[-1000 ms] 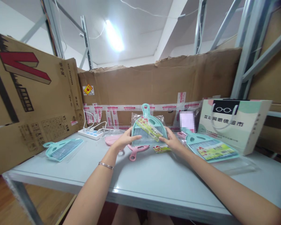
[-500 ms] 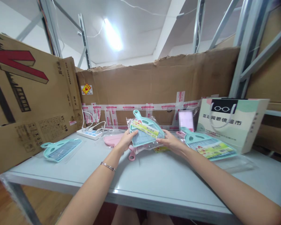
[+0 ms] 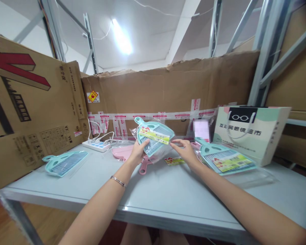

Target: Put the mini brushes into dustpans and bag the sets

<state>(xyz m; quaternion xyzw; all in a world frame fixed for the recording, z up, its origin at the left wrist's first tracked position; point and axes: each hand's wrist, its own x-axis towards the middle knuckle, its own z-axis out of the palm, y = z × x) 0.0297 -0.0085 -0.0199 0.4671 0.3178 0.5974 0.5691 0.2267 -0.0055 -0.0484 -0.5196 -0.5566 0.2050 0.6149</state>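
Observation:
A mint-green dustpan and brush set (image 3: 155,132) in a clear plastic bag, with a yellow-green label card across it, is raised above the table and tilted, handle up to the left. My left hand (image 3: 139,152) is closed on its lower left side, thumb on the front. My right hand (image 3: 185,152) has thumb and forefinger pinched at the right edge of the clear bag (image 3: 168,143), beside the card's end. Below and behind lies a pink dustpan (image 3: 122,153) in plastic, its pink handle (image 3: 143,166) pointing toward me. A loose yellow-green label card (image 3: 173,161) lies under my right hand.
Another mint-green set (image 3: 63,163) lies at left; one with a label card (image 3: 226,158) lies at right. A power strip (image 3: 97,145), a phone-like screen (image 3: 202,130) and a paper gift bag (image 3: 252,132) stand toward the back. Cardboard (image 3: 148,92) walls the grey table (image 3: 153,197).
The held set has shifted slightly left and turned. My right hand has moved from gripping its right side to the bag's edge, and the loose label card beneath shows more.

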